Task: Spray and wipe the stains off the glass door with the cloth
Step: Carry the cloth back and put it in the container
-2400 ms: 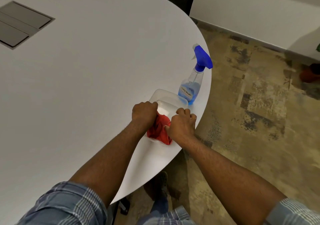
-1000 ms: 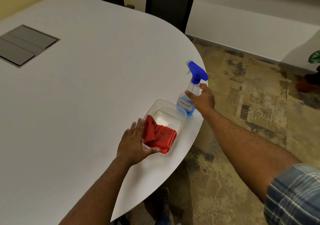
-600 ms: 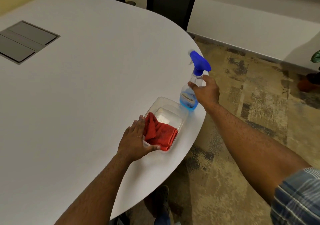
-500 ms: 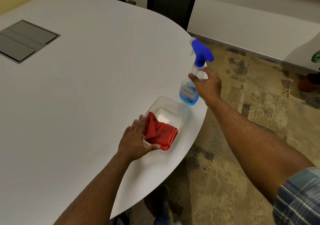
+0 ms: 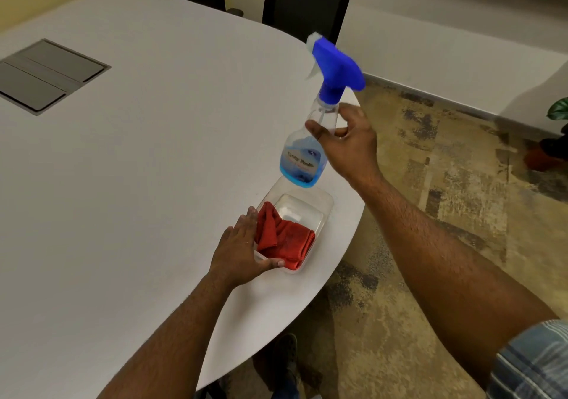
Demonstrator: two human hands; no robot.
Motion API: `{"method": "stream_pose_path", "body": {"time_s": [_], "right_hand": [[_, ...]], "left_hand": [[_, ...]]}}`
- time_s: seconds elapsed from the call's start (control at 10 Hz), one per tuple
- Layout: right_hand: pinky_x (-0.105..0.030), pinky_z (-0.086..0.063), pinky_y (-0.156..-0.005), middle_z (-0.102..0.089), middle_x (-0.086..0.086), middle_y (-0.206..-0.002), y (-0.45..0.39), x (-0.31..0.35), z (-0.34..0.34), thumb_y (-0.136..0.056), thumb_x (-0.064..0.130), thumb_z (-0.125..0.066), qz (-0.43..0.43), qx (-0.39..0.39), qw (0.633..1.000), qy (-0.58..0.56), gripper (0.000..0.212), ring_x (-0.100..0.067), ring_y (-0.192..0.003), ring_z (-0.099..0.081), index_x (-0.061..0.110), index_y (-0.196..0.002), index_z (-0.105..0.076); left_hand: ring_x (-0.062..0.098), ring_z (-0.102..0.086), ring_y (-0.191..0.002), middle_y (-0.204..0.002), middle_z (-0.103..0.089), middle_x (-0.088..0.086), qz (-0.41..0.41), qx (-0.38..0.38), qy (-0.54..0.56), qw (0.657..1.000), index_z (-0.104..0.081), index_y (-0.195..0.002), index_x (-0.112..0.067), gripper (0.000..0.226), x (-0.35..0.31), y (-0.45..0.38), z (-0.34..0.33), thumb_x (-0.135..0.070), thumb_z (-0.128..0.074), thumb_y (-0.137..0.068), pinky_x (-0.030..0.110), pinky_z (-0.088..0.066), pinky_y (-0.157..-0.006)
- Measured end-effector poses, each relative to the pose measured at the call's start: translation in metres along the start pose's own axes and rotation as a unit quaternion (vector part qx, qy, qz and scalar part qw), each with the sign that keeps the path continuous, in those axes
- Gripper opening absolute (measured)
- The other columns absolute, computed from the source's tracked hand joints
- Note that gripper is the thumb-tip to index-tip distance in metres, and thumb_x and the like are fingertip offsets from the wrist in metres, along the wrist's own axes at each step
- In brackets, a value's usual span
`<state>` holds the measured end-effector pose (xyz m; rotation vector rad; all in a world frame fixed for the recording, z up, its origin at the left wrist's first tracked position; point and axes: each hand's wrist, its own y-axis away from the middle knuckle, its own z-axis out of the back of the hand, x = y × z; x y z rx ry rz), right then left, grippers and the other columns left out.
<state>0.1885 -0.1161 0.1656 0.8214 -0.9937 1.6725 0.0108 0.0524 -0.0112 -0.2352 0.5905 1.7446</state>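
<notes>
**Head view: spray bottle lifted, cloth in tray**

Head camera is showing the right hand (image 5: 347,146) pinching the neck of the spray bottle (image 5: 302,160) between thumb and fingers, holding it tilted in the air above the far end of the clear tray (image 5: 325,206). Blue liquid is sitting in the bottle's lower part, and its blue trigger head is pointing up and left. The left hand (image 5: 242,252) is lying flat and spread against the tray's near-left side, thumb along its front rim. The red cloth (image 5: 284,238) is lying crumpled inside the tray, near the white counter (image 5: 138,183) edge. No glass door is showing.
</notes>
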Motion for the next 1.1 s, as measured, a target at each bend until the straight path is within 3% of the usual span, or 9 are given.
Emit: {"method": "stream_pose_path", "body": {"time_s": [0.1,0.4,0.8,1.0,1.1], "right_hand": [[-0.021,-0.053,-0.074,-0.055,0.002,-0.13,0.013,-0.014,-0.009,-0.081,0.039,-0.075,-0.014,0.025,1.0,-0.001,0.054,-0.009,-0.093,-0.062,0.017,-0.126,-0.055],[-0.033,-0.052,-0.088,-0.053,-0.003,-0.137,0.041,-0.068,-0.031,-0.081,0.03,-0.077,-0.11,0.08,0.991,0.007,0.064,-0.019,-0.113,-0.061,0.014,-0.135,-0.047],[-0.029,-0.044,-0.085,-0.055,-0.005,-0.14,0.045,-0.1,-0.029,-0.085,0.035,-0.072,-0.161,0.094,0.982,0.016,0.066,-0.019,-0.121,-0.057,0.015,-0.141,-0.043],[-0.038,-0.045,-0.099,-0.046,-0.002,-0.148,0.051,-0.106,-0.016,-0.086,0.031,-0.073,-0.149,0.164,0.973,0.066,0.075,-0.02,-0.132,-0.047,0.025,-0.149,-0.031],[-0.038,-0.043,-0.102,-0.038,0.002,-0.153,0.063,-0.113,-0.007,-0.087,0.026,-0.07,-0.144,0.16,0.973,0.08,0.076,-0.017,-0.136,-0.041,0.031,-0.15,-0.027]], "left_hand": [[0.019,-0.003,-0.153,-0.166,0.006,-0.005,0.005,0.006,0.005,1.0,0.019,-0.153,-0.031,0.137,-0.001,0.0,0.001,-0.102,-0.042,-0.053,0.043,-0.007,-0.121],[0.019,-0.003,-0.153,-0.165,0.008,-0.006,0.014,0.011,0.016,1.0,0.025,-0.15,-0.034,0.138,-0.003,0.0,0.003,-0.102,-0.041,-0.05,0.044,-0.008,-0.122],[0.021,-0.004,-0.153,-0.165,0.008,-0.004,0.002,0.005,0.009,1.0,0.023,-0.151,-0.032,0.138,-0.003,0.002,0.005,-0.104,-0.037,-0.049,0.042,-0.008,-0.121],[0.021,-0.006,-0.153,-0.166,0.004,-0.002,-0.004,0.007,0.004,1.0,0.015,-0.155,-0.028,0.139,-0.008,0.002,0.01,-0.102,-0.039,-0.051,0.043,-0.01,-0.121],[0.021,-0.006,-0.153,-0.166,0.004,-0.001,-0.01,0.002,0.003,1.0,0.014,-0.155,-0.028,0.137,-0.008,0.004,0.012,-0.1,-0.043,-0.054,0.044,-0.01,-0.121]]}}
